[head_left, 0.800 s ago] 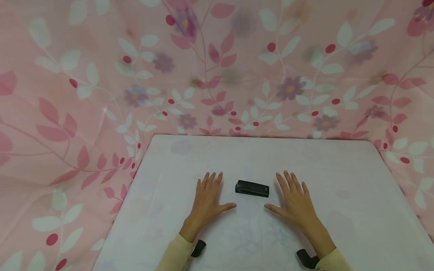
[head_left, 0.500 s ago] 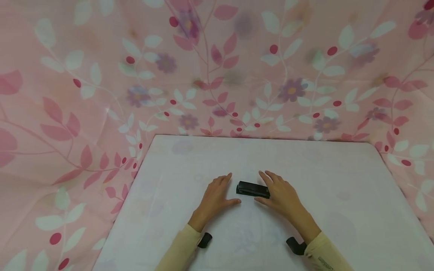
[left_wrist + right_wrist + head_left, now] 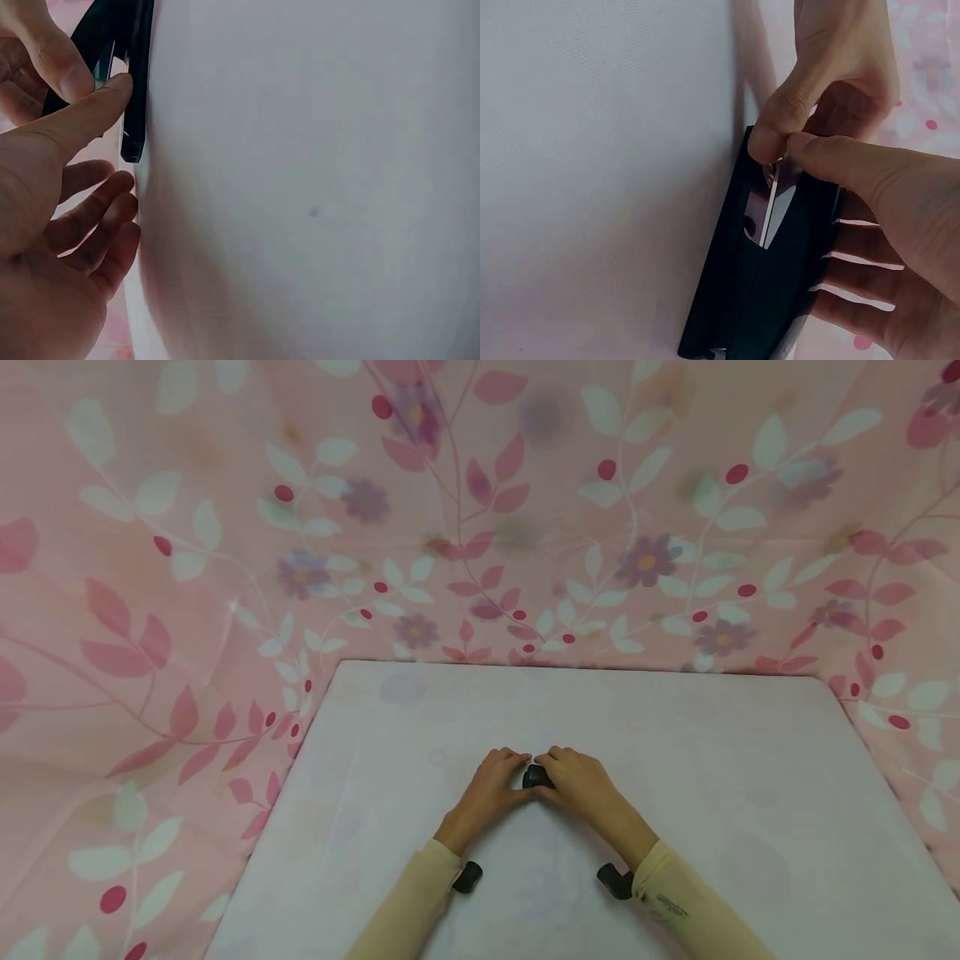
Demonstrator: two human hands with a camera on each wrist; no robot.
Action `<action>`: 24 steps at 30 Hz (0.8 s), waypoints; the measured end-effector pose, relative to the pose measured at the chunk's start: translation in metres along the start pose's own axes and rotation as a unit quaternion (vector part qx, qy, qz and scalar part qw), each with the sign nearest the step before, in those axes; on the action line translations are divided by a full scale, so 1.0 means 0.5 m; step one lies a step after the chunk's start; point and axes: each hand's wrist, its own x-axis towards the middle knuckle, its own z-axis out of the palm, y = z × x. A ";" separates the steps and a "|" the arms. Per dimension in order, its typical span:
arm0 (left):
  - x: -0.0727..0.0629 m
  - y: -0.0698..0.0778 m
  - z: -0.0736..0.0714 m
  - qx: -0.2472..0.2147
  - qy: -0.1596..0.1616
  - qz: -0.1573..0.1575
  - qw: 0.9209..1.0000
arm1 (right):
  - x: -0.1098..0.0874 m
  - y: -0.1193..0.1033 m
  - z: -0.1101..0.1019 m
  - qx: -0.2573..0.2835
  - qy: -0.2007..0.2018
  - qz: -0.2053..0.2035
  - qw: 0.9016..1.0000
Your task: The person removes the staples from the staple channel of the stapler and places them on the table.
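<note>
A black stapler point(image 3: 535, 777) lies on the white table, mostly covered by the hands in the head view. My right hand point(image 3: 585, 781) grips it, with the thumb on the near side and the fingers round the far side, as the right wrist view shows. Between the stapler's upper arm and its base point(image 3: 714, 262) a gap shows shiny metal. My left hand point(image 3: 491, 785) is at the left end. Its thumb point(image 3: 97, 109) touches the base, close to the right thumb, while its other fingers point(image 3: 112, 225) hang loosely bent, apart from the stapler.
The white-covered table point(image 3: 750, 760) stretches away on both sides of the hands. A pink floral cloth point(image 3: 480, 510) hangs behind and beside it. A black wrist device point(image 3: 468, 877) sits at the left sleeve, another black device point(image 3: 617, 882) at the right.
Both hands have come inward from either side of the stapler. The right hand has slid left over it and taken hold; the left thumb now touches its left end.
</note>
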 end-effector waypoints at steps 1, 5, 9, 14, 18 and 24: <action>0.001 -0.002 0.001 -0.001 0.000 0.001 1.000 | 0.002 0.000 0.003 0.001 -0.004 0.001 1.000; 0.003 -0.012 0.005 -0.018 -0.007 0.008 1.000 | 0.007 0.002 0.010 0.006 -0.022 0.006 1.000; 0.004 -0.020 0.004 -0.027 -0.015 0.020 0.999 | 0.010 0.004 0.012 0.010 -0.026 0.007 1.000; 0.004 -0.025 0.002 -0.033 -0.021 0.025 0.999 | 0.012 0.005 0.006 0.019 -0.029 0.010 0.999; 0.005 -0.027 0.001 -0.036 -0.023 0.030 0.999 | 0.012 0.006 0.001 0.029 -0.033 0.013 0.999; 0.004 -0.024 -0.001 -0.037 -0.030 0.035 0.998 | 0.011 0.011 0.000 0.041 -0.034 0.013 0.998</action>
